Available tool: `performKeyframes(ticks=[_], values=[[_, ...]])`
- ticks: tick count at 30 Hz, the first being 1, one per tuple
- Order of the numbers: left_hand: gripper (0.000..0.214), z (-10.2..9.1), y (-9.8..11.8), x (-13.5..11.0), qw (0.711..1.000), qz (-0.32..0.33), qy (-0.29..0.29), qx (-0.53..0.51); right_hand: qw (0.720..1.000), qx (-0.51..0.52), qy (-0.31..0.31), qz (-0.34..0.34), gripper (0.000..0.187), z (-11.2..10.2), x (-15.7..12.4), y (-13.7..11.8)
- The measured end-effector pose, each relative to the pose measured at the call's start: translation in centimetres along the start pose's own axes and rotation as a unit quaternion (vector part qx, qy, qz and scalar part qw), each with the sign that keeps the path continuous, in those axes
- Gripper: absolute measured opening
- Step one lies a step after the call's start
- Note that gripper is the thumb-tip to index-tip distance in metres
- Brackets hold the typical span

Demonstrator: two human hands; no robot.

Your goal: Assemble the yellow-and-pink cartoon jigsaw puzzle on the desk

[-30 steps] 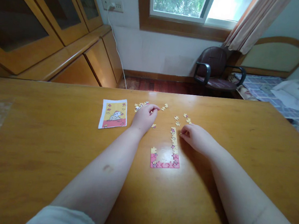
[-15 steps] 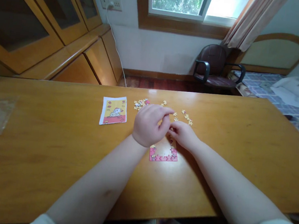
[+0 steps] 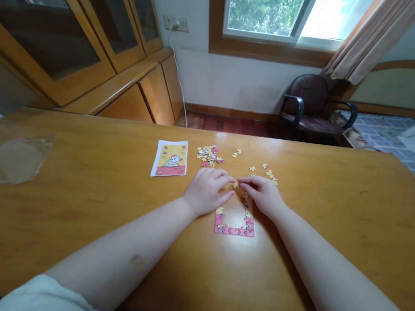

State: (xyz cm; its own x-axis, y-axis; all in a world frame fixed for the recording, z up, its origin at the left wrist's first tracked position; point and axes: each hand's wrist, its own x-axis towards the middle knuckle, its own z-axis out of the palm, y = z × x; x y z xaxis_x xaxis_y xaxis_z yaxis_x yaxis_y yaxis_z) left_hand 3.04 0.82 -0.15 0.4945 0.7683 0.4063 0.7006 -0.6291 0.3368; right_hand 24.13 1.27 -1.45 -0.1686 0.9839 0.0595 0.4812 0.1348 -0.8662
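Note:
My right hand (image 3: 262, 195) is closed in a pinch on a small yellow puzzle piece (image 3: 236, 184), above the far end of a partly joined puzzle frame (image 3: 234, 231). That frame has a pink bottom edge and a yellow right side that runs up under my right hand. Facing it from the left, my left hand (image 3: 209, 190) has its thumb and forefinger apart, with the fingertip close to the yellow piece. Whether it touches the piece I cannot tell. Behind my left hand lies a pile of loose puzzle pieces (image 3: 207, 154).
A picture card (image 3: 171, 159) with a white animal on yellow and pink lies left of the pile. More loose pieces (image 3: 270, 173) lie behind my right hand. A clear plastic bag (image 3: 16, 158) rests on the wooden table (image 3: 107, 244) at far left. Beyond stands a chair (image 3: 307, 99).
My left hand has lowered and drawn back from over the pieces, uncovering the pile and the yellow piece. My right hand stays at the frame's far end. The camera view has shifted.

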Motion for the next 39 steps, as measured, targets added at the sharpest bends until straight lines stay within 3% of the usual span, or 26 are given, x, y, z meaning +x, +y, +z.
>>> performKeyframes(ticks=[7,14,20,25,39], values=[[0.017,-0.4,-0.2,0.3,1.0,-0.005,0.006,-0.01,0.993,0.115,0.002,0.028,0.03,1.0,-0.3,-0.1],[0.013,-0.3,-0.2,0.3,1.0,-0.013,0.011,-0.013,0.99,0.137,-0.006,0.034,0.027,1.5,-0.3,0.1],[0.012,-1.0,-1.3,0.4,1.0,0.0,0.008,0.007,0.999,0.035,-0.005,-0.014,0.026,0.9,-0.5,0.0],[0.01,-1.7,-3.1,0.8,0.999,-0.025,-0.013,0.026,0.997,-0.076,0.022,-0.027,0.024,-0.2,-0.3,0.1],[0.013,-1.0,-3.4,1.0,0.994,-0.084,-0.064,0.037,0.989,-0.139,0.013,-0.039,0.019,-0.5,-0.1,-0.4]])
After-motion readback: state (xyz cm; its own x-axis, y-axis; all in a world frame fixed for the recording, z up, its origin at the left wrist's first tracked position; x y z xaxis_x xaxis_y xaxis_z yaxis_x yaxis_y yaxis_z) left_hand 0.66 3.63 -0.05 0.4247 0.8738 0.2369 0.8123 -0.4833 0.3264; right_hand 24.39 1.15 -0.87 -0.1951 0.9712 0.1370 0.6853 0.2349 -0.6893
